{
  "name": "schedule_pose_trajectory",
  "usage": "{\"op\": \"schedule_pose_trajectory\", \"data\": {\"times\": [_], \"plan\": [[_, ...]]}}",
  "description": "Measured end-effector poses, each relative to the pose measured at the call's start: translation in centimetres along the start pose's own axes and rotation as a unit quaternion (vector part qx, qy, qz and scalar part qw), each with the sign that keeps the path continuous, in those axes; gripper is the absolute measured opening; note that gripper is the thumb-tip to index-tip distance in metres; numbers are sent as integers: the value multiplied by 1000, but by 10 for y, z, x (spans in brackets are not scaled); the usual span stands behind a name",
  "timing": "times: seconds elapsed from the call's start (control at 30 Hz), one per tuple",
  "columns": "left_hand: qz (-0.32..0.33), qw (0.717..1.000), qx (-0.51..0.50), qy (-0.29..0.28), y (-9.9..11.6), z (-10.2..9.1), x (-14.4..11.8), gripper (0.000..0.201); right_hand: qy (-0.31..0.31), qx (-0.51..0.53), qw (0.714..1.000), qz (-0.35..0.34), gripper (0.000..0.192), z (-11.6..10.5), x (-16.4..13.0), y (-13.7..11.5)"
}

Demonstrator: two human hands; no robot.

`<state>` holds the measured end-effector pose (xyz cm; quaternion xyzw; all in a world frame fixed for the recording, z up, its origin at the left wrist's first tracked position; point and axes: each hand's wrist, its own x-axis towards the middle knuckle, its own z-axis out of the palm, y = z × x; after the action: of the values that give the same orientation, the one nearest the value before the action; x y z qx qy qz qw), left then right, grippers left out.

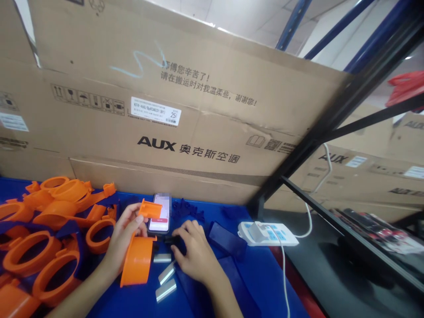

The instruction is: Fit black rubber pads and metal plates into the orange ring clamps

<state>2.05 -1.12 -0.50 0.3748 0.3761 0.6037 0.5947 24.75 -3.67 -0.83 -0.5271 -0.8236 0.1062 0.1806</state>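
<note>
1. Nearest the camera, two forearms (84, 287) lead to the hands: the left hand (123, 232) pinches an orange part (137, 260) above the bench (132, 302), partly before the phone (159, 227).
2. The right hand (194, 252) curls its fingers at a black piece (169, 240); whether it grips, I cannot tell.
3. A loosened left grip could drop the orange part onto the phone; a careless right-hand sweep could scatter the silver bars (166, 290).
4. Behind, the box (198, 187) reads "AUX 奥克斯空调", asks in Chinese for gentle carrying, and bears a label (155, 111), "KFR-46G/BpR3AES1(B1)"; a right-side box (357, 179) says AUX.
</note>
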Motion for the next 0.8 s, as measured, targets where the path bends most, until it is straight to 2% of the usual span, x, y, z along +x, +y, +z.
{"op": "schedule_pose_trajectory", "data": {"times": [0.2, 0.27, 0.37, 0.47, 0.57, 0.7, 0.8], "plan": [[-1, 1000, 11, -2, -6, -5, 4, 41, -56, 13, 998, -31, 12, 11, -4, -21], [3, 1000, 15, -8, -6, -6, 4, 39, -62, 8, 997, -42, 6, 14, -2, -24], [6, 1000, 20, -9, -5, -5, 3, 36, -52, 10, 997, -62, 8, 10, -1, -24], [3, 1000, 19, -11, -6, -5, 4, 37, 2, 50, 997, -52, 14, -2, 0, -18], [-7, 999, 22, -26, -10, -6, 4, 37, 77, 150, 986, -12, 13, -12, -1, -11], [-34, 997, 33, -59, -18, -4, -1, 42, 154, 317, 934, 52, 19, -12, -2, -9], [-37, 996, 33, -71, -20, 1, -8, 42, 204, 386, 896, 79, 19, -5, -1, -11]]}}
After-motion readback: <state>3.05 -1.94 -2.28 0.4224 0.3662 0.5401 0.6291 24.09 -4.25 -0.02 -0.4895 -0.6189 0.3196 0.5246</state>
